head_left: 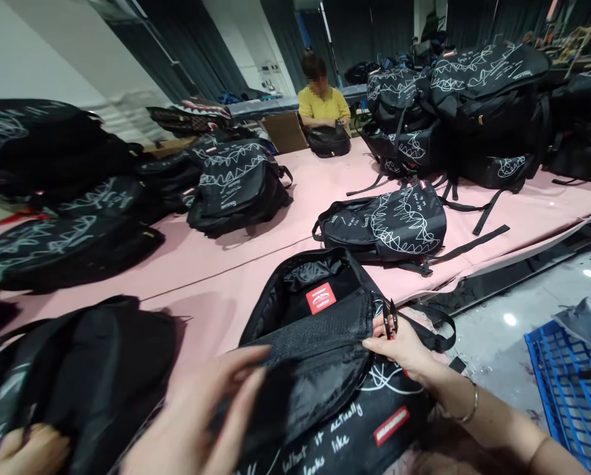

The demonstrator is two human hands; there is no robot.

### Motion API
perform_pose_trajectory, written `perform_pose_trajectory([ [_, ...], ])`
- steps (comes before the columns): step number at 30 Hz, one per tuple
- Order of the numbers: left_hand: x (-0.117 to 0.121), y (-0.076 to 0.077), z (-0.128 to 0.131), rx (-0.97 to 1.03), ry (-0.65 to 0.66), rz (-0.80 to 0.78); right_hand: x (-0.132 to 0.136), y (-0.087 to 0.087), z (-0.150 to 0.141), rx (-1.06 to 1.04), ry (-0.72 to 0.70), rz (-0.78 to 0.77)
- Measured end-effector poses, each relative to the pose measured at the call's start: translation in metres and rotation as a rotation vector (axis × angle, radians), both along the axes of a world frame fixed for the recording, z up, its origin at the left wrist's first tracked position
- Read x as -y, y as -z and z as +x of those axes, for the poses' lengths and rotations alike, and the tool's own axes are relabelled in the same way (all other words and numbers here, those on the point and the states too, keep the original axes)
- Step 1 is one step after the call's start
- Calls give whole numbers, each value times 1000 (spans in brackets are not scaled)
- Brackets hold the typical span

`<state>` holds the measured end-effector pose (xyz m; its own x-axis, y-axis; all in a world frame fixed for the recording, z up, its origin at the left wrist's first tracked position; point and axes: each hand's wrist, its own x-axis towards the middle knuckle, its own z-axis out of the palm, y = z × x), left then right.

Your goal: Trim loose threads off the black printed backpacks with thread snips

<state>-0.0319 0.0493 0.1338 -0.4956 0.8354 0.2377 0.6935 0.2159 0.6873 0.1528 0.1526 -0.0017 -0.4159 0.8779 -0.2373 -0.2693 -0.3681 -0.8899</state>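
An unzipped black backpack [320, 369] lies in front of me, its flap folded back to show a mesh pocket [320, 323] and a red label [321, 298] inside. My right hand [399, 343] pinches the flap's edge between thumb and fingers. Small black thread snips [390, 319] are tucked in that same hand, blades pointing up. My left hand [201, 409] is over the near left part of the backpack, smeared by motion, with its fingers apart and nothing seen in them. White lettering and a red patch [391, 425] show on the flap's outer side.
Another printed backpack [394, 224] lies just beyond on the pink table [216, 277]. Stacks of backpacks stand left and right. Someone's hand [33, 448] grips a black bag [102, 369] at lower left. A person in yellow [324, 105] works opposite. A blue crate [567, 389] stands at right.
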Motion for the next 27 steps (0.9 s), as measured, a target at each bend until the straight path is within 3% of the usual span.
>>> perform_pose_trajectory([
  [2, -31, -11, 31, 134, 305, -169, 1, -4, -1, -4, -5, -9],
  [3, -47, -9, 43, 204, 392, -205, 1, -5, -1, -7, -9, -20],
  [5, -74, 11, 61, 265, 489, -218, 1, -6, 2, -16, -23, -54],
  [8, -92, 54, 67, 264, 436, -207, 1, -1, 6, -8, 19, -108],
  [11, -83, 81, 66, 246, 369, -203, 3, 8, 8, -19, 53, -101],
  [15, -67, 85, 69, 38, 372, -156, 6, 12, 7, -19, 27, -56],
  [19, -66, 88, 76, -76, 397, -166, 7, 14, 7, 28, 16, 41],
  [22, -66, 96, 75, -47, 386, -118, 6, 18, 9, 85, 17, 92],
  [27, -65, 105, 67, 203, 263, -82, 6, 18, 26, 254, 18, 184],
])
